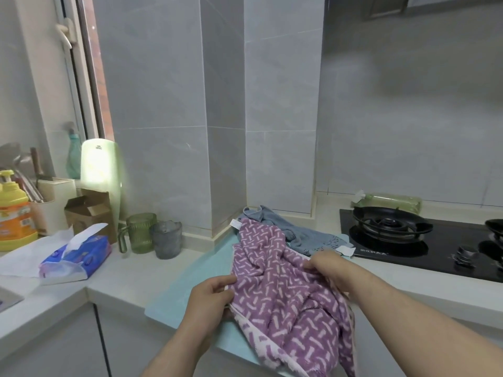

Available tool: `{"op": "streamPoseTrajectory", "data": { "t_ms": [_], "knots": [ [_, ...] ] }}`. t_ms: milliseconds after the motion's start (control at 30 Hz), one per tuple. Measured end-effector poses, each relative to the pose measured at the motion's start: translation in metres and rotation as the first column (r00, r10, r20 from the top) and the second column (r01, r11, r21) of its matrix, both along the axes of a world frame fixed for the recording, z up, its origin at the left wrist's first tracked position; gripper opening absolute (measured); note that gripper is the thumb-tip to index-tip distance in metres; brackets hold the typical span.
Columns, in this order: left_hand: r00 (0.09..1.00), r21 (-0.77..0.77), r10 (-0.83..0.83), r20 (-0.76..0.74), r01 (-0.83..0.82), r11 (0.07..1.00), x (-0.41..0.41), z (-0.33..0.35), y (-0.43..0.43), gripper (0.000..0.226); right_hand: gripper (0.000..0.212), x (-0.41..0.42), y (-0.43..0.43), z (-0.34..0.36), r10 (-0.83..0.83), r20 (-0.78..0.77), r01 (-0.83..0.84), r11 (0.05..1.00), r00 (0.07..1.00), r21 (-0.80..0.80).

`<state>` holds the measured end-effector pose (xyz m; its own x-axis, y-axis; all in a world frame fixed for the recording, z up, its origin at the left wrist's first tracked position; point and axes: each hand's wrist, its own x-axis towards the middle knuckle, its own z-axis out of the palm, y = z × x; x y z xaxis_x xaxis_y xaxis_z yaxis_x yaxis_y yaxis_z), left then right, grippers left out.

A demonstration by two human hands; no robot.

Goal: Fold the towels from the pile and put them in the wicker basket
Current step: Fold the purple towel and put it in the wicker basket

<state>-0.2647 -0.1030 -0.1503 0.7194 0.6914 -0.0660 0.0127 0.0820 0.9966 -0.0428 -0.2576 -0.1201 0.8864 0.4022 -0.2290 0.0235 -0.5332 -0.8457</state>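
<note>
In the head view, a purple towel point(285, 289) patterned with pale dashes is seen lying crumpled on a pale turquoise mat point(190, 276) on the worktop point(130, 270), with its near part hanging over the front edge. Its left edge is pinched by the left hand point(211, 297) between thumb and curled fingers. A bunched fold at its right side is gripped by the right hand point(326, 268). Behind it and touching it, a grey-blue towel point(299, 232) is heaped against the tiled corner, just beside the gas hob point(408, 240). No wicker basket is seen.

The cloth is judged soft, light and limp — no shape is kept unless it is pulled taut. Its woven surface is unlikely to slip, so a light pinch should be enough. Hold is best taken at two corners of one hem rather than in the bunched middle — the white label point(235, 223) at the far corner marks where an edge can be found. The overhanging part could drag the towel off the mat if it is let go.
</note>
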Motion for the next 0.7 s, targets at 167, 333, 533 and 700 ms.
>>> {"op": "streamPoseTrajectory", "data": {
  "t_ms": [167, 333, 533, 700],
  "knots": [
    [0.992, -0.044, 0.047, 0.115, -0.042, 0.998, -0.005, 0.016, 0.005, 0.025, 0.013, -0.013, -0.034, 0.025, 0.164, -0.235, -0.064, 0.921, 0.958, 0.384],
    [0.967, -0.131, 0.029, 0.252, 0.005, 0.991, -0.006, 0.04, 0.001, 0.031, 0.021, -0.026, -0.068, 0.049, 0.292, -0.177, -0.15, 0.819, 0.94, 0.554],
    [0.938, -0.092, 0.009, 0.347, 0.025, 0.995, -0.013, 0.087, -0.003, 0.038, 0.014, -0.034, -0.101, 0.083, 0.345, -0.031, -0.257, 0.752, 0.938, 0.607],
    [0.898, -0.082, -0.017, 0.44, 0.059, 0.995, -0.022, 0.129, 0.001, 0.041, 0.021, -0.037, -0.12, 0.118, 0.305, 0.025, -0.233, 0.667, 0.952, 0.707]
  ]
}}
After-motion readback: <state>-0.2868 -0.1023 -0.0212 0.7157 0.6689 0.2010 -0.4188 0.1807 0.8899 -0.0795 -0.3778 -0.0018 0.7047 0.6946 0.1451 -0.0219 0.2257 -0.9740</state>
